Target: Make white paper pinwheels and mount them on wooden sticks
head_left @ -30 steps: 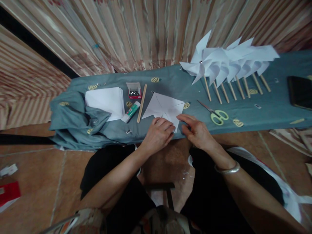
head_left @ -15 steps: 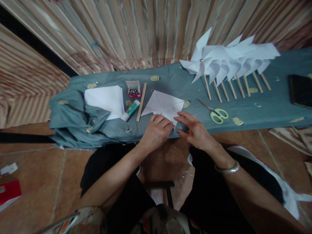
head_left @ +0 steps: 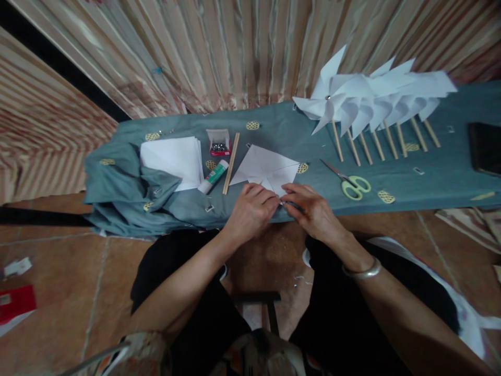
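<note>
A cut sheet of white paper [head_left: 266, 159] lies near the front edge of the cloth-covered table, with slits running in from its corners. My left hand [head_left: 253, 208] is closed on its near edge, fingers curled and pressed together. From the right, my right hand [head_left: 311, 209] meets it, thumb and forefinger pinched at the paper's near tip beside the left fingertips. Fingers hide most of that tip. Left of the paper lie two wooden sticks [head_left: 231, 164], a glue stick [head_left: 213, 177] and a small open box of shiny metal pins [head_left: 218, 146].
Green-handled scissors [head_left: 355, 187] lie right of my right hand. Several white paper pinwheels [head_left: 364, 102] on sticks overlap at the back right. A stack of white paper [head_left: 172, 162] lies at the left, partly under bunched cloth. A dark phone-like object [head_left: 485, 148] sits far right.
My right thumb and forefinger have closed together at the paper's near tip; before, they were apart. The whole view has shifted slightly, and my left hand stays on the paper.
</note>
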The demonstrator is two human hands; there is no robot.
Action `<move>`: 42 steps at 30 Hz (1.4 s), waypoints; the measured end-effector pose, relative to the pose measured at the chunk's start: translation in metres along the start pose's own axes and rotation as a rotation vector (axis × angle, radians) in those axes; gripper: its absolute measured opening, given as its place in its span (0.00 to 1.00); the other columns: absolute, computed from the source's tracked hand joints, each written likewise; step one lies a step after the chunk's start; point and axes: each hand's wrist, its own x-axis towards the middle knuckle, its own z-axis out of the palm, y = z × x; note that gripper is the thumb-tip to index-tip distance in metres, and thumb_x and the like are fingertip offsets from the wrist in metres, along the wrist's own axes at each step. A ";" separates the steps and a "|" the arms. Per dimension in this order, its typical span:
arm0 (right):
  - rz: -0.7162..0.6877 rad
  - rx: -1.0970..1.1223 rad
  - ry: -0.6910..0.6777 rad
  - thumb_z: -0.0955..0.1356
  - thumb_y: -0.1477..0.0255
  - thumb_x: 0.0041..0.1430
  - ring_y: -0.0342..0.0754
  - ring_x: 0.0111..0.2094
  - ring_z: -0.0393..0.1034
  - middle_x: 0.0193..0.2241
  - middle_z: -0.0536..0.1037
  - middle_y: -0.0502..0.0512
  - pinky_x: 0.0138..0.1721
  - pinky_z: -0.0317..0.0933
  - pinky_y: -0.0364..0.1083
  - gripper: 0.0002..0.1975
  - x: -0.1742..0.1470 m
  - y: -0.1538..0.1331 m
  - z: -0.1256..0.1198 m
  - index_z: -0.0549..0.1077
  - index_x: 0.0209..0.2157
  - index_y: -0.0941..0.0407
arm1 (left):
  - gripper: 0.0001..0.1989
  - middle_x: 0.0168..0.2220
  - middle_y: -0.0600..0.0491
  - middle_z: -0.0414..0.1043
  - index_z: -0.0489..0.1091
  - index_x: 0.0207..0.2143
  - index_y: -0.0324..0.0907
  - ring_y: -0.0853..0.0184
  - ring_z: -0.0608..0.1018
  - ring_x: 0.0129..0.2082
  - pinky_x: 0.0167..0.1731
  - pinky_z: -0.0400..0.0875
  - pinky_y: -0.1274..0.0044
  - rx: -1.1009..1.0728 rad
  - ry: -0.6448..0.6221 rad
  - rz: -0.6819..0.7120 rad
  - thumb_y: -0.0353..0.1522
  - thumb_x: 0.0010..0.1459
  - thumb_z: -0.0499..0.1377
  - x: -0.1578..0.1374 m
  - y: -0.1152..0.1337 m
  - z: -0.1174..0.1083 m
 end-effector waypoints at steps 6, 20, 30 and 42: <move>0.035 0.068 0.001 0.64 0.69 0.66 0.55 0.45 0.74 0.43 0.81 0.58 0.49 0.68 0.56 0.11 0.000 -0.006 -0.008 0.78 0.40 0.53 | 0.11 0.38 0.49 0.78 0.75 0.39 0.40 0.63 0.73 0.40 0.45 0.64 0.67 -0.038 -0.039 0.001 0.30 0.67 0.52 -0.005 0.003 -0.004; 0.066 0.111 0.010 0.66 0.68 0.65 0.51 0.37 0.75 0.33 0.82 0.53 0.42 0.67 0.50 0.09 0.007 -0.013 -0.011 0.78 0.36 0.52 | 0.13 0.56 0.44 0.72 0.73 0.48 0.41 0.56 0.68 0.59 0.60 0.59 0.55 -0.267 -0.077 -0.087 0.33 0.64 0.54 -0.024 0.002 0.003; 0.117 0.097 0.044 0.67 0.68 0.64 0.51 0.37 0.74 0.33 0.81 0.54 0.42 0.68 0.50 0.07 0.014 -0.012 -0.006 0.78 0.37 0.53 | 0.17 0.51 0.45 0.75 0.70 0.53 0.39 0.58 0.70 0.58 0.64 0.54 0.55 -0.339 -0.061 -0.113 0.33 0.64 0.54 -0.024 0.003 0.008; 0.187 0.161 0.183 0.70 0.67 0.59 0.53 0.45 0.74 0.41 0.80 0.55 0.51 0.67 0.56 0.05 0.015 0.008 0.007 0.78 0.32 0.52 | 0.15 0.51 0.44 0.73 0.69 0.52 0.39 0.57 0.70 0.57 0.62 0.60 0.54 -0.363 -0.002 -0.130 0.32 0.63 0.56 -0.024 0.002 0.013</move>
